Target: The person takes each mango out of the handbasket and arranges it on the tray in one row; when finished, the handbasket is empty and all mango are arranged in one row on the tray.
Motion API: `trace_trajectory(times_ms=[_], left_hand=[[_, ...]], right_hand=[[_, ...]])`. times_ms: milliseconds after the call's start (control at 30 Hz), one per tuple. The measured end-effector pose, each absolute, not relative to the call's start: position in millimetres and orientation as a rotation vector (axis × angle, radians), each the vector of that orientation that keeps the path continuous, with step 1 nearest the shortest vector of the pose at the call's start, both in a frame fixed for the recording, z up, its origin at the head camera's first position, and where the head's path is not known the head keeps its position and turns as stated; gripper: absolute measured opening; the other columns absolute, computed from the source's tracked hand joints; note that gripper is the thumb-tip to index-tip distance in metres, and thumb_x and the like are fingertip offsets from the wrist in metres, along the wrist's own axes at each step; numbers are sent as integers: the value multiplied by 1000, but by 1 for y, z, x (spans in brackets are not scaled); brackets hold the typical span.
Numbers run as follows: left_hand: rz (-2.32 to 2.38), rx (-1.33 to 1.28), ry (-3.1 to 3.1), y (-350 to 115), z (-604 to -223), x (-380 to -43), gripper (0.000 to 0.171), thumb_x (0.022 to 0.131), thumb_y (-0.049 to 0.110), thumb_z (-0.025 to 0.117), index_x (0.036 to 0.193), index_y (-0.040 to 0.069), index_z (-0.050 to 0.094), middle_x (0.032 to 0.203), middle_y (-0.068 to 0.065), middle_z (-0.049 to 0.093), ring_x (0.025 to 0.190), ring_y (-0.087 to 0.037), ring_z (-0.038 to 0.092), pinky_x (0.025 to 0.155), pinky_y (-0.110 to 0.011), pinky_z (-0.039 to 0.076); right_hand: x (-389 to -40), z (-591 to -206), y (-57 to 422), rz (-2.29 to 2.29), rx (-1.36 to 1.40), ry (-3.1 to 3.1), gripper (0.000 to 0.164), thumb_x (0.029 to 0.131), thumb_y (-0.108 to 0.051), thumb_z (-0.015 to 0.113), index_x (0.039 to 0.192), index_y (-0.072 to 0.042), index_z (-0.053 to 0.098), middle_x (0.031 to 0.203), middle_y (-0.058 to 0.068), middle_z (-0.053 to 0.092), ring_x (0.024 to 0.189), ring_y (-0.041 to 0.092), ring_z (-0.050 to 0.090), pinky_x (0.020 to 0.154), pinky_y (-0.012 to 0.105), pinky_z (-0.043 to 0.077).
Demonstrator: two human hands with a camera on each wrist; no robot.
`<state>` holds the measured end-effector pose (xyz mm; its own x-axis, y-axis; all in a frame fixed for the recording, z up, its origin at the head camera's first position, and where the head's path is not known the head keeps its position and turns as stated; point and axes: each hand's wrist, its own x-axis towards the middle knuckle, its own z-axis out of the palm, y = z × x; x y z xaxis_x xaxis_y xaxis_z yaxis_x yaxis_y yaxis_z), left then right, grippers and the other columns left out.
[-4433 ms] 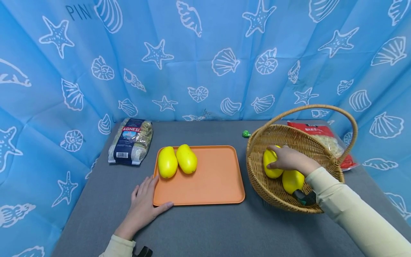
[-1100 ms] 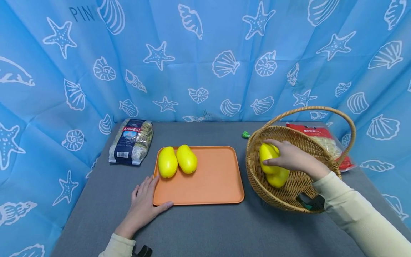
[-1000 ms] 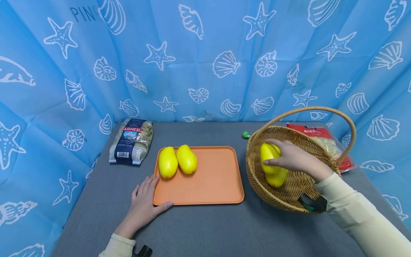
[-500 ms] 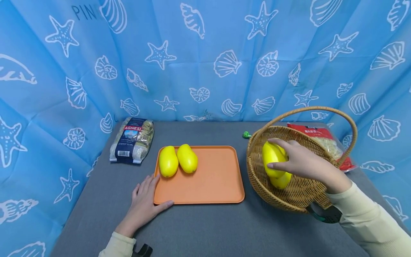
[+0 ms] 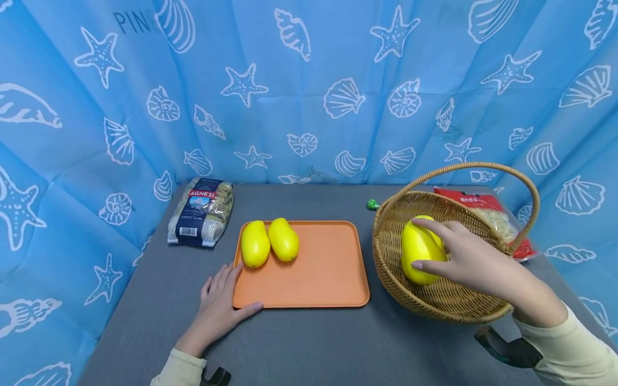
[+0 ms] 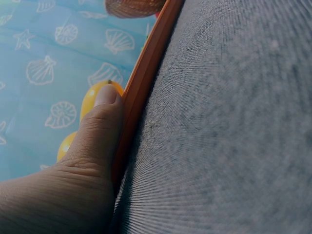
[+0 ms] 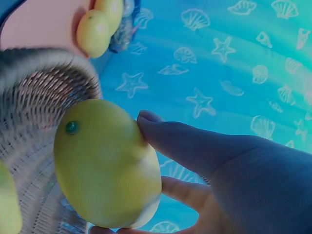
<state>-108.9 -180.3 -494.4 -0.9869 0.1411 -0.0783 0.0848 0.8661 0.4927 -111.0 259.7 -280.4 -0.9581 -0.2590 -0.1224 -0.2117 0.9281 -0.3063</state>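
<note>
My right hand [image 5: 468, 262] grips a yellow mango [image 5: 421, 251] inside the wicker basket [image 5: 458, 305], thumb on the near side and fingers over the far side. In the right wrist view its rounded end shows a small dark green stem spot, and a second mango [image 7: 7, 202] peeks in at the left edge; the held one hides it in the head view. On the left, my left hand [image 5: 217, 305] rests at the front left corner of the orange tray [image 5: 328, 268], thumb along its front edge. Two mangoes [image 5: 255, 245] lie side by side at the tray's back left.
A navy-labelled pasta bag [image 5: 200, 212] lies behind the tray at left. Behind the basket is a red and clear bag [image 5: 475, 199]; a small green object [image 5: 372, 204] lies left of it. The basket's tall handle [image 5: 483, 166] arches over it. A blue curtain [image 5: 309, 107] hangs behind the table.
My right hand first held a mango at the basket's back left; it has drawn back toward me and rightward with the mango, which now covers the second one. My left hand has stayed put.
</note>
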Motion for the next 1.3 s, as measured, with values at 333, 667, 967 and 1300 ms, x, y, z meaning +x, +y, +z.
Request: trace_trajectory(times_ms=[333, 667, 967, 1300], left_hand=[[759, 191, 2955, -180, -497, -107, 108, 72, 81, 53, 151, 13, 25, 154, -19, 25, 143, -38, 16, 109, -63, 6], [760, 194, 2954, -179, -495, -106, 108, 72, 81, 54, 151, 13, 25, 154, -20, 24, 143, -39, 16, 109, -64, 6], [754, 205, 2963, -179, -496, -107, 108, 72, 82, 53, 151, 13, 25, 154, -20, 25, 142, -39, 16, 109, -64, 6], [755, 191, 2954, -181, -496, -108, 108, 72, 81, 54, 151, 14, 24, 155, -18, 24, 143, -38, 15, 110, -63, 5]], right_hand=[[-86, -275, 232, -494, -409, 2910, 80, 77, -45, 77, 144, -20, 40, 121, 26, 46, 82, 24, 53, 58, 30, 47], [-84, -269, 197, -526, -467, 2877, 76, 79, -45, 76, 143, -25, 41, 123, 20, 47, 86, 22, 53, 63, 32, 48], [-92, -288, 163, -531, -639, 2927, 73, 78, -35, 79, 142, -22, 44, 121, 18, 50, 89, 22, 54, 70, 35, 48], [-102, -311, 138, -585, -646, 2952, 71, 77, -30, 80, 139, -20, 47, 111, 20, 51, 78, 20, 52, 63, 31, 45]])
